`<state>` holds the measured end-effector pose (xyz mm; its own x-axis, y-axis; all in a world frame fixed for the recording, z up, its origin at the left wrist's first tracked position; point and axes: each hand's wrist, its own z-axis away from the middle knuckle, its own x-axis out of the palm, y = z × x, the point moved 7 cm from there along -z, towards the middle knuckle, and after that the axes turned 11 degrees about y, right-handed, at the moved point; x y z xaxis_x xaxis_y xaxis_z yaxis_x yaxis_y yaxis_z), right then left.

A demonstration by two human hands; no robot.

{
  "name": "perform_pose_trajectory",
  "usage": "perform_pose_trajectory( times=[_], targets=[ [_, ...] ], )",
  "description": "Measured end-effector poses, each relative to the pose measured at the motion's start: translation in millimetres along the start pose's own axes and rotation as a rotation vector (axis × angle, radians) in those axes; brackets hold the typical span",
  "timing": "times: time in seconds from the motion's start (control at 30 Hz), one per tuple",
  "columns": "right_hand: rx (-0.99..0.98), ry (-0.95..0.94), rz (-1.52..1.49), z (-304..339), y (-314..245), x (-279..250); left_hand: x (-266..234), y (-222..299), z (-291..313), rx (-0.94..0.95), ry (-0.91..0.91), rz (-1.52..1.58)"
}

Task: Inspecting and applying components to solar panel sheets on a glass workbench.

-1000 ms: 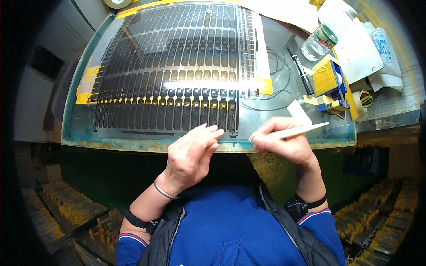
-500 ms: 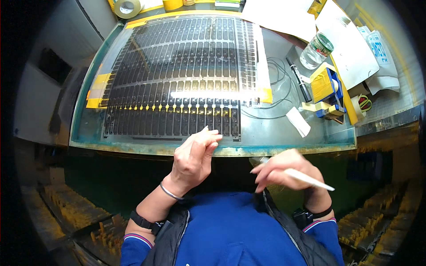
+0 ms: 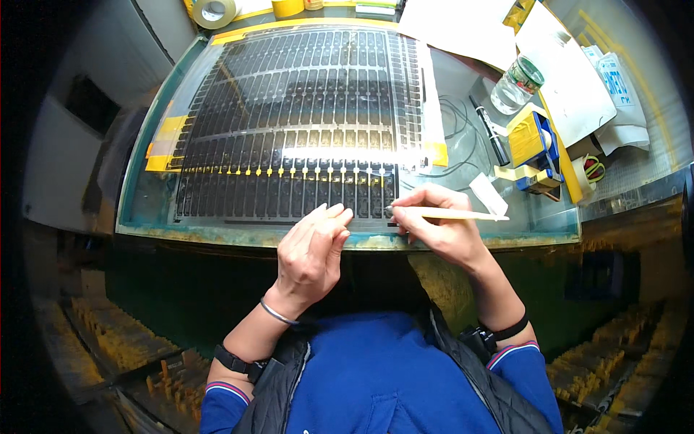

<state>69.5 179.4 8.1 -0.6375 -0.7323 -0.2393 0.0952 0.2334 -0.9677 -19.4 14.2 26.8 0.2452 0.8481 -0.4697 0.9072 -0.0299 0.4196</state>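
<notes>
A large dark sheet covers most of the glass-topped table — rows of narrow slots, a glare band across it, yellow tape at its edges. At its near edge the left hand lies flat, fingers together, tips on the last row. Just beside it the right hand pinches a slim pale stick — its tip touching the sheet's near right corner.
</notes>
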Motion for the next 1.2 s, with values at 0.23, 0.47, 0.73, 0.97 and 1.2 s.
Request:
perform_pose_trajectory(
  times=[0.23, 0.47, 0.73, 0.97, 1.2],
  targets=[
    [-0.156, 0.011, 0.13, -1, -2, 1, 1, -5, -2, 0.003, 0.014, 0.003],
    [-0.091, 0.207, -0.216, -5, -4, -34, 1, -6, -4, 0.035, 0.035, 0.019],
    [-0.638, 0.403, 1.103, -16, -25, -81, 1, 20, -12, -0.079, -0.05, 0.485],
    [-0.39, -0.166, 0.062, 43, -68, -5, 49, 22, 34, -1.061, -0.39, 1.403],
    [-0.207, -0.116, -0.242, 56, -41, 9, 56, 29, 48, -1.164, -0.54, 1.473]
  ],
)
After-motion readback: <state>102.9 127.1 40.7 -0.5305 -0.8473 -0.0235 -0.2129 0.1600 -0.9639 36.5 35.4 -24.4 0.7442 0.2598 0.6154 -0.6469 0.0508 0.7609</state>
